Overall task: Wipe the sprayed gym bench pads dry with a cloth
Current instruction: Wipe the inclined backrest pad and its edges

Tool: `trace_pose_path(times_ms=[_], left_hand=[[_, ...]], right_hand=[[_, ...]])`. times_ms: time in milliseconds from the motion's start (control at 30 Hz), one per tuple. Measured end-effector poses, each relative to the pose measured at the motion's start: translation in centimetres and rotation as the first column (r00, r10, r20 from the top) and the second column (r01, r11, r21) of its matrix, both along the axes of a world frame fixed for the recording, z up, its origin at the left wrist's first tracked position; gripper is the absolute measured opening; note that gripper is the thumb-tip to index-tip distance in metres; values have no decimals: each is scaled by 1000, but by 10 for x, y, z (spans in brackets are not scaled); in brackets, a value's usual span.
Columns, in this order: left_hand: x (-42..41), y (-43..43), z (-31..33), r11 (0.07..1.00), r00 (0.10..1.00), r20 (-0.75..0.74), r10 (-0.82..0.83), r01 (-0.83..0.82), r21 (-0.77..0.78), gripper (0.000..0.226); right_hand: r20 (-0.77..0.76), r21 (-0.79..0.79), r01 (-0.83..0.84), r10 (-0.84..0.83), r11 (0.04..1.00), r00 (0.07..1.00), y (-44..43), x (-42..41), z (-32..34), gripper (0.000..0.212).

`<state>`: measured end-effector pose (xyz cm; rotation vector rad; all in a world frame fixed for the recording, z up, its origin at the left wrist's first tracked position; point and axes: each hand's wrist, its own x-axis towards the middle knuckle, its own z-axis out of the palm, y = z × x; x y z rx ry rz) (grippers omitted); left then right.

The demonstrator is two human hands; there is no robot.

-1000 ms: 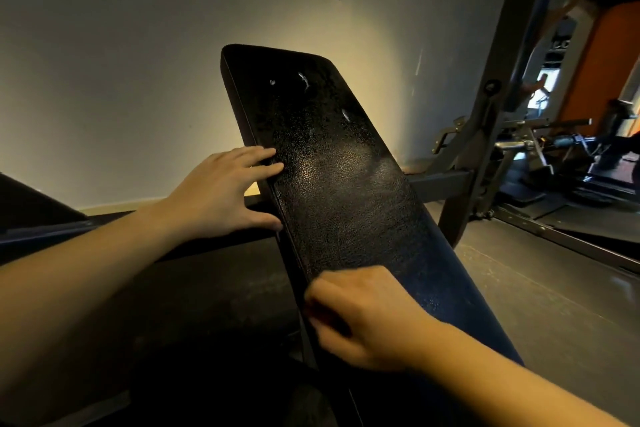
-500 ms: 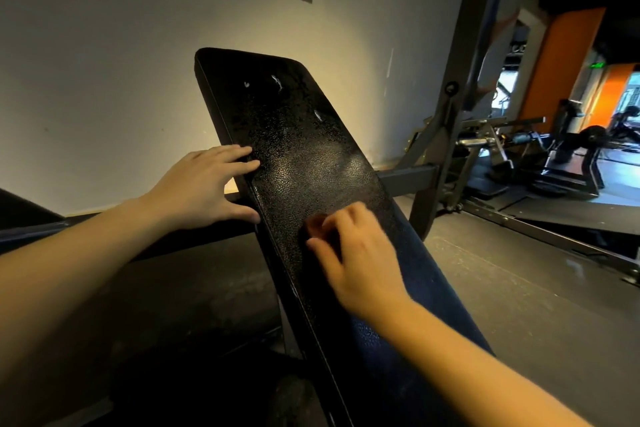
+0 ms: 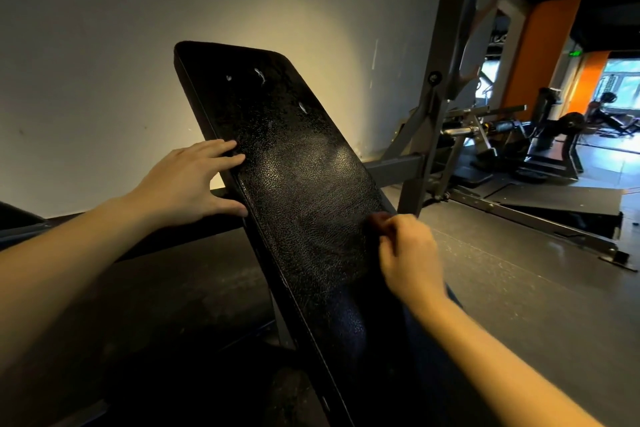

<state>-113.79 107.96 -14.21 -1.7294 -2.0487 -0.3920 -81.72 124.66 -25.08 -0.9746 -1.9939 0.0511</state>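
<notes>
**Entry: back pad wipe, mid-surface, cloth in right hand**

Inclined bench back pad (image 3: pixel 301 191): black, grained, tilted up toward the wall. It ran from below the grip to well above it. The patch just up and left of the grip looked smoother and glossier. Judged: that part wiped, upper part not yet.

Rack upright (image 3: pixel 440 80): grey steel, beyond and to the right of the grip, apart from the pad.

Left hand (image 3: pixel 183 184): across the pad from the grip, at the left edge. Fingers were spread and flat on the face, with the thumb along the side edge. Judged: bracing the pad against the wiping pressure.

Right hand (image 3: pixel 407 253): at the pad's right edge, motion-blurred. Fingers were curled, bunching the cloth against the surface.

Cloth (image 3: pixel 377 220): only a small dark reddish scrap showed at the fingertips, touching the pad. The rest was hidden in the hand. Judged: wadded small so the pressure lands on one spot.

Droplets (image 3: pixel 259 74): a few bright beads and fine speckle well above the grip, near the pad's top end.

Containers: none seen; no spray bottle in frame.
</notes>
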Motion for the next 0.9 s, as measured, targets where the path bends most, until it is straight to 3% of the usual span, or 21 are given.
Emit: trace_pose_path(times_ms=[67, 167, 233, 300, 433, 533, 600, 667, 767, 833, 900], left_hand=[[1, 0, 0, 1000, 1000, -5, -2, 2, -3, 129], [2, -2, 0, 1000, 1000, 5, 0, 0, -4, 129], [3, -2, 0, 1000, 1000, 4, 2, -2, -5, 128], [3, -2, 0, 1000, 1000, -12, 7, -7, -6, 126], [3, -3, 0, 1000, 1000, 4, 6, -6, 0, 128], [6, -3, 2, 1000, 1000, 16, 9, -9, -9, 129], [6, -3, 2, 1000, 1000, 24, 15, -15, -11, 128], [5, -2, 1, 1000, 999, 31, 13, -12, -11, 128], [1, 0, -1, 1000, 999, 48, 10, -9, -6, 124], [-1, 1, -1, 1000, 998, 69, 3, -4, 6, 123], [1, 1, 0, 1000, 997, 77, 4, -5, 6, 123]], right_hand=[[12, 92, -181, 180, 979, 984, -54, -26, -2, 18], [158, 222, -500, 476, 837, 865, -105, -26, -9, 18], [237, 288, -586, 536, 758, 810, -92, -10, -13, 18], [220, 276, -544, 499, 792, 838, -55, 7, -17, 18], [58, 82, -188, 184, 979, 981, 38, 20, -4, 15], [-81, -160, -7, -6, 987, 997, 82, -5, 21, 7], [-186, -246, 12, -59, 969, 981, 90, -31, 30, 6], [-243, -234, 8, -67, 972, 968, 86, -49, 34, 6], [-185, -69, -30, 17, 997, 983, 70, -49, 34, 10], [-81, 103, -182, 191, 978, 978, 44, -47, 29, 18], [-4, 169, -387, 394, 906, 919, 15, -51, 26, 21]])
